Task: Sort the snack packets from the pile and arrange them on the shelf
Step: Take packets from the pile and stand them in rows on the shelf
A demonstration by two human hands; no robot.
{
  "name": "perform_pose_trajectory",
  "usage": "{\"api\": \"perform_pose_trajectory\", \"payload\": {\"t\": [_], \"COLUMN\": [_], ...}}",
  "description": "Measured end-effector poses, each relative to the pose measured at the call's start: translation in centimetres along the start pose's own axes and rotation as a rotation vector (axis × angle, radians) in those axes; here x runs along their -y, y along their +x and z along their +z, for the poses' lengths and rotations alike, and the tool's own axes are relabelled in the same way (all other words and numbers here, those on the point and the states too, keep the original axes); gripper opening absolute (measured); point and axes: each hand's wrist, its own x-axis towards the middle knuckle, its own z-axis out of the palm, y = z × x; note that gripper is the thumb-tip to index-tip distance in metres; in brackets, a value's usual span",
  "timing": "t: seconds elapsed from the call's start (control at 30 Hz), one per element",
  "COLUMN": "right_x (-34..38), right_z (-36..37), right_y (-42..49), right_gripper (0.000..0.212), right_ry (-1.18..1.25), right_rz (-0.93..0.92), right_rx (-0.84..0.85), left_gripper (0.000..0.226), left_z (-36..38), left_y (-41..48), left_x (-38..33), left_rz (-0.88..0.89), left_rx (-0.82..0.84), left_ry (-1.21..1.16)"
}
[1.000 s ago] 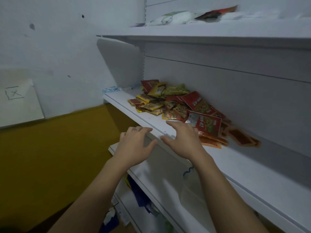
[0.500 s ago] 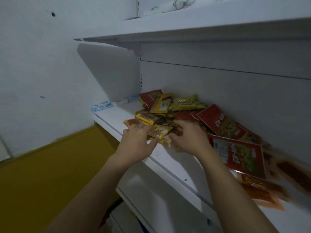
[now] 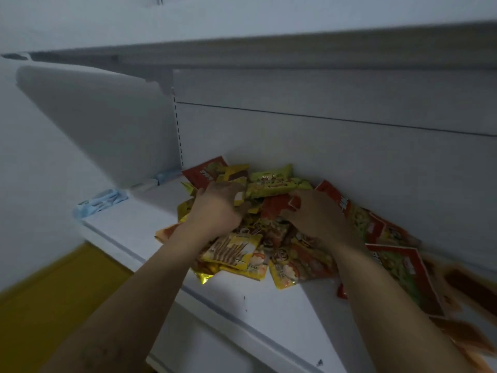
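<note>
A pile of snack packets [image 3: 285,254] lies on the white shelf [image 3: 255,316] against its back panel: yellow, green and red ones mixed. My left hand [image 3: 217,208] reaches into the pile's left side, its fingers curled round a yellow packet [image 3: 238,196]. On the pile's right, my right hand [image 3: 318,214] pinches the corner of a red packet [image 3: 275,208]. A yellow packet printed with sticks [image 3: 234,249] lies at the front under my left wrist. A green packet [image 3: 271,184] rests at the back between my hands.
Large red packets [image 3: 400,267] and blurred orange-brown ones [image 3: 465,286] spread to the right along the shelf. Pale blue packets [image 3: 100,201] lie at its left end. An upper shelf [image 3: 269,47] overhangs closely. The yellow floor [image 3: 40,305] shows at lower left.
Both hands moved from the shelf's front edge forward into the pile and closed on packets. The view came closer to the shelf.
</note>
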Motion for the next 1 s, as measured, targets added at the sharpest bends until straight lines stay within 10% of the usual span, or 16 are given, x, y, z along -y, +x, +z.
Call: {"api": "perform_pose_trajectory", "payload": {"t": [1.0], "right_x": [5.4], "right_z": [6.9], "right_y": [9.2], "right_gripper": [0.068], "right_ry": [0.165], "right_rz": [0.519], "right_rx": [-0.144], "left_gripper": [0.044], "left_z": [5.2], "left_y": [17.8], "left_x": [3.5], "left_rz": [0.437], "left_rx": [0.318], "left_ry": [0.202]}}
